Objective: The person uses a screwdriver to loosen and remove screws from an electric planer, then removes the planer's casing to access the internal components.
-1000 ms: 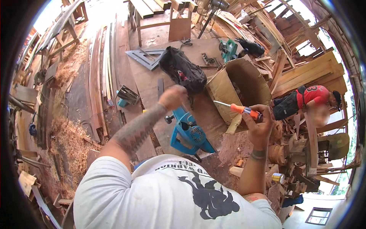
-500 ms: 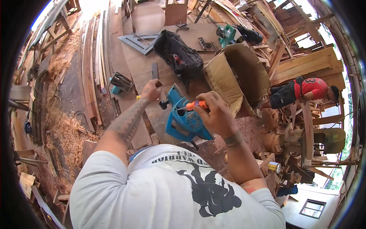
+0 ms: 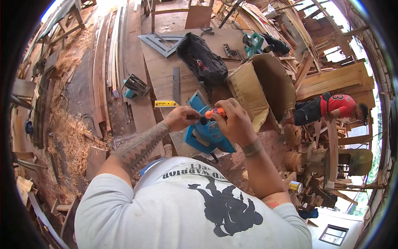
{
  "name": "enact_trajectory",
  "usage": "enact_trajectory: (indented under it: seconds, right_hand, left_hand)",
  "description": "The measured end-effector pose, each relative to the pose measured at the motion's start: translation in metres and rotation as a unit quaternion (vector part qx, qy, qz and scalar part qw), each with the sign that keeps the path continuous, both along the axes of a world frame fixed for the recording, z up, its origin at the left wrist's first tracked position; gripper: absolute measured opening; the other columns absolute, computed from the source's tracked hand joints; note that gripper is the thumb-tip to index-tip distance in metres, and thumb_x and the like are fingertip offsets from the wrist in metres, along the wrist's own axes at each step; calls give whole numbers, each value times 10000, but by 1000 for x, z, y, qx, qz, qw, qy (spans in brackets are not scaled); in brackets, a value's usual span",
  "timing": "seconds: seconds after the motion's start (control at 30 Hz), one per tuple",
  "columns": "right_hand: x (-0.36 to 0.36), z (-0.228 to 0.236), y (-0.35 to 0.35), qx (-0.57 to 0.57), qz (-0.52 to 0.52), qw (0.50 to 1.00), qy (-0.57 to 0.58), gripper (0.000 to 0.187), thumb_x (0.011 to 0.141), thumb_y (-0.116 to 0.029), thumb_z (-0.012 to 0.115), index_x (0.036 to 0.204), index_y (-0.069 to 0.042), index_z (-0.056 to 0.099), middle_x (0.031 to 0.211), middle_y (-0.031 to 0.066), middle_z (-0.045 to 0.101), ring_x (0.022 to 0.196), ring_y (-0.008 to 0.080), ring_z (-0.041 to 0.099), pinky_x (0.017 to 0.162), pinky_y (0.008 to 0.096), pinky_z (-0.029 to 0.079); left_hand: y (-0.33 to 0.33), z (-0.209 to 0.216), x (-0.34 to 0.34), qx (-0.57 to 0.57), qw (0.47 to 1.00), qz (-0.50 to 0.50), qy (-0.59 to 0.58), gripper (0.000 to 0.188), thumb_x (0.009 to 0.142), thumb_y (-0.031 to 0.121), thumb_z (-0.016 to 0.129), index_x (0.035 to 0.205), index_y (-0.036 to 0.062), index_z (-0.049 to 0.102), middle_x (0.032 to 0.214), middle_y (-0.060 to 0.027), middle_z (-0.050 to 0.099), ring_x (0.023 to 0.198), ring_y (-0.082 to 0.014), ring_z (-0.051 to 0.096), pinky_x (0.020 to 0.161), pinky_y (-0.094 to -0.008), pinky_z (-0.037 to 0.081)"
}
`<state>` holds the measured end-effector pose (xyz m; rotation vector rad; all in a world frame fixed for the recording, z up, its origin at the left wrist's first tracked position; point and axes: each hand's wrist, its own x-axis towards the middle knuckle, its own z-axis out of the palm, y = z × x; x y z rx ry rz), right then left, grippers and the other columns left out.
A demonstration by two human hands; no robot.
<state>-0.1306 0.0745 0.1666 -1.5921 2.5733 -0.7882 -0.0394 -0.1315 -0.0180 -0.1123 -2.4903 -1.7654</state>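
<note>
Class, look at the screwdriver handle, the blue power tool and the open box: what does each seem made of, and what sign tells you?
Screwdriver handle: probably smooth plastic, judging by its bright orange colour, though partly covered.
Blue power tool: likely moulded plastic casing, from its even colour and rounded form; painted metal is possible.
Open box: almost certainly matte brown cardboard, with creased, ragged flaps.

Curly tan wood shavings (image 3: 68, 139) litter the dark grey floor (image 3: 81, 79) over on the left, and white daylight (image 3: 108, 4) glares at the far end. Rightward, a rectangular black-framed window (image 3: 333, 235) breaks a white wall (image 3: 352, 220).
</note>
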Motion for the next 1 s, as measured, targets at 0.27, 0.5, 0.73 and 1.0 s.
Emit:
enact_trajectory:
  seconds: [0.27,0.5,0.73,1.0]
  right_hand:
    - [16,7,-15,67,-31,993,88,360,938,-396,768,1006,-73,624,916,133,646,789,386,689,669,466,567]
    - [15,15,-31,98,-6,990,101,340,917,-375,767,930,-94,577,884,104,627,764,343,693,645,438,566]
    - [-15,19,-41,75,216,973,22,188,858,-149,759,980,-83,634,966,109,611,956,339,637,851,448,529]
    - [-24,38,-37,91,276,957,-17,289,829,-180,759,1091,-133,649,1062,59,642,1059,317,612,1007,419,481]
  left_hand:
    - [1,-16,-8,-44,997,-6,67,182,952,250,776,1087,136,822,1018,-119,766,971,-303,730,875,-423,587]
    - [-9,-12,-1,-88,988,-24,125,162,941,195,777,1079,111,792,980,-113,748,942,-326,728,833,-446,583]
    - [-3,5,-3,-36,993,-41,106,284,936,158,788,1209,95,743,1035,-119,732,912,-307,719,841,-435,581]
    - [-9,58,-15,122,981,-123,86,412,940,144,798,1321,61,664,1145,-120,747,1048,-247,739,881,-378,583]
